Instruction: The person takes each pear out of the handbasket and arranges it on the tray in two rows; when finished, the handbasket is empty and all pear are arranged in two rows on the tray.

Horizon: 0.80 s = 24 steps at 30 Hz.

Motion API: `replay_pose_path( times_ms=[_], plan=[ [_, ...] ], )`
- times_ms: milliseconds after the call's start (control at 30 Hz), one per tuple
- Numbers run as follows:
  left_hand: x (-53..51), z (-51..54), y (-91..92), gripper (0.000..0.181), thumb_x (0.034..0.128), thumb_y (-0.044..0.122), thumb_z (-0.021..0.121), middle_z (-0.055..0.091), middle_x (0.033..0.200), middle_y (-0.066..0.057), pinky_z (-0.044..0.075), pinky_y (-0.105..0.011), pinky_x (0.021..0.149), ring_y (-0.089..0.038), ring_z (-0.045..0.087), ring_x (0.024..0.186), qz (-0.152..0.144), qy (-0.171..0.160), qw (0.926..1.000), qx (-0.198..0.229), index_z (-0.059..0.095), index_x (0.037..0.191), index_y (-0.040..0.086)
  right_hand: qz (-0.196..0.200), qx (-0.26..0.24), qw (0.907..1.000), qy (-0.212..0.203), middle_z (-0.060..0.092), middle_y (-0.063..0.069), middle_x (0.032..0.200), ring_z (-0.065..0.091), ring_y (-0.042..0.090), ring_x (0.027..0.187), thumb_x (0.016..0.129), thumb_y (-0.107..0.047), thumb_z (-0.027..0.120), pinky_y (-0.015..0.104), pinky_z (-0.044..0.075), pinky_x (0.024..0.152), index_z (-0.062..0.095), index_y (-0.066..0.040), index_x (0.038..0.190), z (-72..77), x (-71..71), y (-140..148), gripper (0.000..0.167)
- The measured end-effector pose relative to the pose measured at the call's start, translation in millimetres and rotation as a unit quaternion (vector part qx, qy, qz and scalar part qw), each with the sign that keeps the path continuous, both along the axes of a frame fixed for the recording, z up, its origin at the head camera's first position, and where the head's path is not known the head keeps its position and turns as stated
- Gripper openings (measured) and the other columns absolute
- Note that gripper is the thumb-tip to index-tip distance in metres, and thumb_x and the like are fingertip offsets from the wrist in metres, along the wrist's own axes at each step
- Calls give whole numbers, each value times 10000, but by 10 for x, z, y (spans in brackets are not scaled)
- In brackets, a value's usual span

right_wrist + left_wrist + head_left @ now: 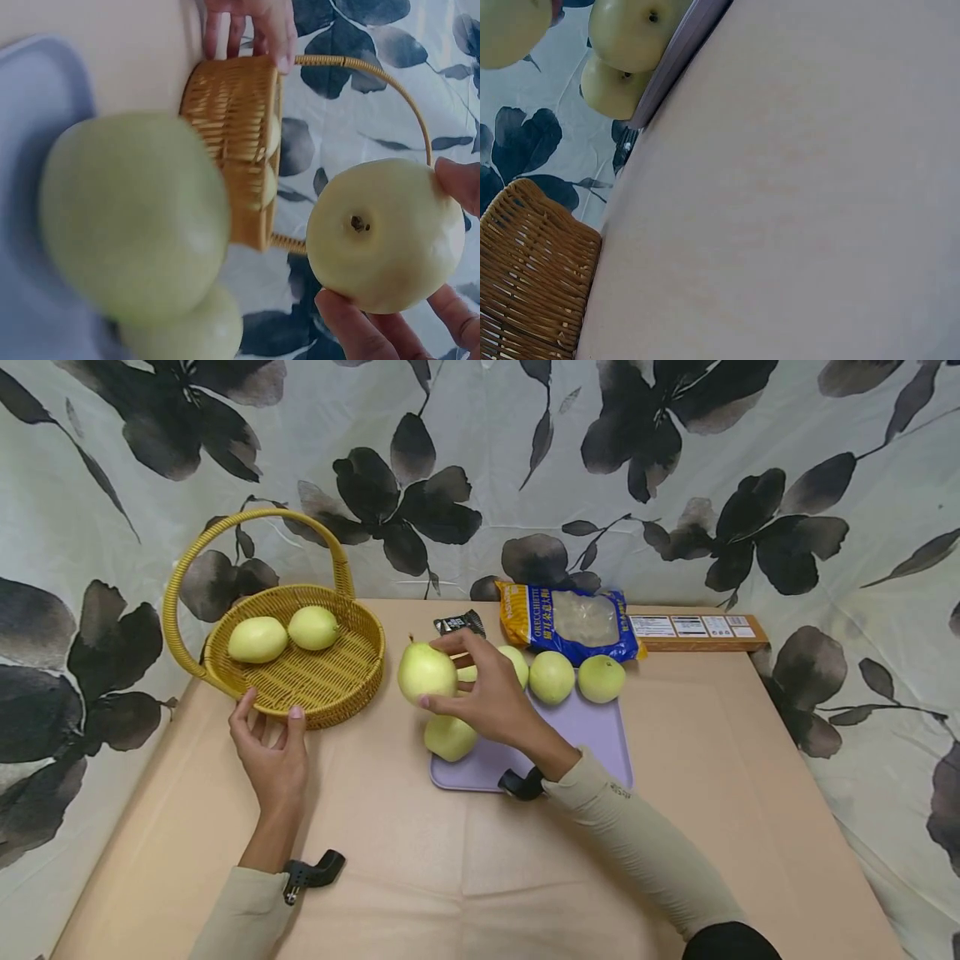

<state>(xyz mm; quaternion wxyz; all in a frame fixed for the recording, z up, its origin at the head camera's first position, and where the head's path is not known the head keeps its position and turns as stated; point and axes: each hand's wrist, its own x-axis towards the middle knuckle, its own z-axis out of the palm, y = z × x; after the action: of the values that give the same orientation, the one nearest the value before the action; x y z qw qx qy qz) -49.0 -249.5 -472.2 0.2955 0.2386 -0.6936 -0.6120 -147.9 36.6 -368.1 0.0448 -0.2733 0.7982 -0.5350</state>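
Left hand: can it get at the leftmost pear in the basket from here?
Likely yes: the left hand is at the near side of the basket, whose top is open. Nothing covers the leftmost pear, and the handle appears to arch behind it.

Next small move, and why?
Likely shift the held pear left and lower it into the wicker basket: the right hand holds it clear of the lilac tray, two pears sit in the basket with room beside them, and the left hand touches its side.
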Motion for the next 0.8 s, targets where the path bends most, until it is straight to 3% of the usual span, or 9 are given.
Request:
replay_pose_path(
  times_ms=[367,800],
  plan=[
    [2,10,13,672,1039,244,691,242,1716,44,411,-543,1231,-315,269,1607,-1,31,10000,-17,344,1615,263,-644,473,9966,-223,629,3,1370,649,285,1166,814,-320,947,428,654,877,590,-194,1348,-139,28,525,655],
    [-3,-7,-3,674,1036,236,694,234,1715,40,385,-572,1246,-314,263,1608,-29,51,10000,9,342,1609,281,-928,1162,9882,-365,658,76,1308,655,310,1106,784,-275,971,497,618,871,597,-155,1327,-511,75,842,670]
  ],
)
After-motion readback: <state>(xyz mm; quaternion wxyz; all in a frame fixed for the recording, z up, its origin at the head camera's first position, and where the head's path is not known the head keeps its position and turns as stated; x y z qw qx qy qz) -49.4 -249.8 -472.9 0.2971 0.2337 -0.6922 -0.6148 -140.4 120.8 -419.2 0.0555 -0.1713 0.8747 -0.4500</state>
